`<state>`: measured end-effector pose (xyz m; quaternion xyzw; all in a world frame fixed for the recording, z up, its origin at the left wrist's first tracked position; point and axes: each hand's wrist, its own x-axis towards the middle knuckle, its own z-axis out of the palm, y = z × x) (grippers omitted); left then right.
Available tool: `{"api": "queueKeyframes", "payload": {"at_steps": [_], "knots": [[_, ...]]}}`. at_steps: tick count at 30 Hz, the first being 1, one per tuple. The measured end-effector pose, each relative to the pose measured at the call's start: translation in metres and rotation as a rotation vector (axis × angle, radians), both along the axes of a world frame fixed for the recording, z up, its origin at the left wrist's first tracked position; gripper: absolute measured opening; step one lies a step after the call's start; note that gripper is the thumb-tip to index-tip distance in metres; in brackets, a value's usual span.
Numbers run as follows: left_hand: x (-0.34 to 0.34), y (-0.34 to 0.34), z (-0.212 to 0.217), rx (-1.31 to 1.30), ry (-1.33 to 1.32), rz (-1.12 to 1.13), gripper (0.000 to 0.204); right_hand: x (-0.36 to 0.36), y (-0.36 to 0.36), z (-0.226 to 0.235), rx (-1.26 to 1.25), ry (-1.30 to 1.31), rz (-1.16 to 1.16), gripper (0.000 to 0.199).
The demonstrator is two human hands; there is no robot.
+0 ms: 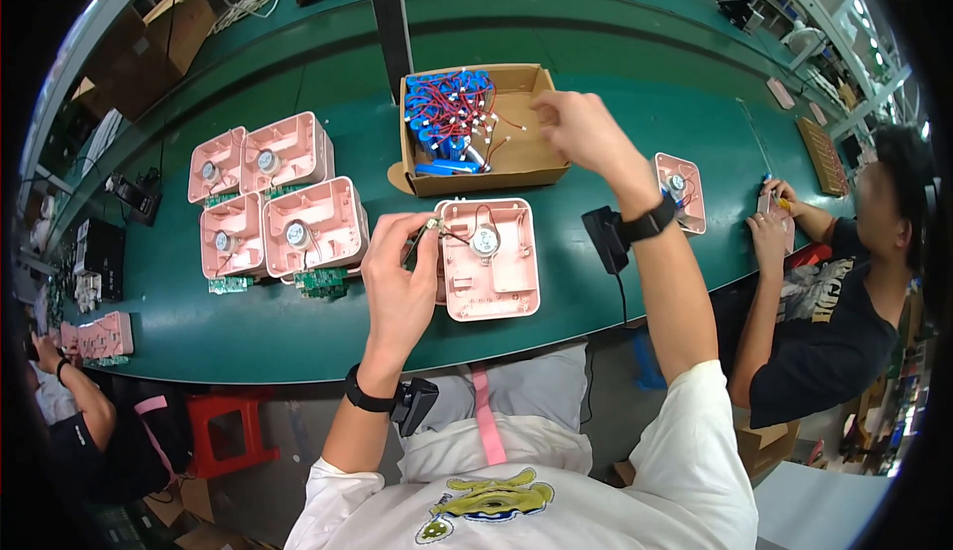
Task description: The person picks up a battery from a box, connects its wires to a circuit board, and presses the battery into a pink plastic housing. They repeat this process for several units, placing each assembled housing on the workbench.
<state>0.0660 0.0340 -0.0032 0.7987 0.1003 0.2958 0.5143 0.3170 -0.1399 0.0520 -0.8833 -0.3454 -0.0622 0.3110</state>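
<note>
- A pink plastic housing (pixel 488 258) lay open side up on the green bench, a round silver part inside it and thin wires running to its upper left corner.
- A cardboard box (pixel 524 158) stood just behind it, blue cylindrical cells (pixel 447 118) with red wires heaped in its left half.

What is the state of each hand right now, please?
Left hand: closed, pinching a small part with wires at the pink housing.
Right hand: fingers curled above the cardboard box of blue batteries; holding anything cannot be told.
</note>
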Motion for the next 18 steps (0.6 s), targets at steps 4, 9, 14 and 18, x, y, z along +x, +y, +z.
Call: {"api": "queueKeyframes", "payload": {"at_steps": [4, 9, 14, 18], "knots": [[-0.004, 0.005, -0.002, -0.036, 0.022, -0.022, 0.017, 0.014, 0.026, -0.025, -0.154, 0.071, 0.005, 0.024], [-0.01, 0.006, 0.003, -0.068, 0.067, 0.017, 0.015, -0.001, 0.013, 0.024, 0.022, 0.209, 0.016, 0.022], [-0.005, 0.008, 0.001, -0.001, 0.045, -0.058, 0.017, -0.006, 0.011, 0.062, 0.253, 0.109, -0.043, 0.017], [-0.004, 0.006, 0.003, -0.038, 0.052, -0.039, 0.017, -0.013, 0.005, 0.063, 0.301, 0.187, -0.079, 0.016]]}}
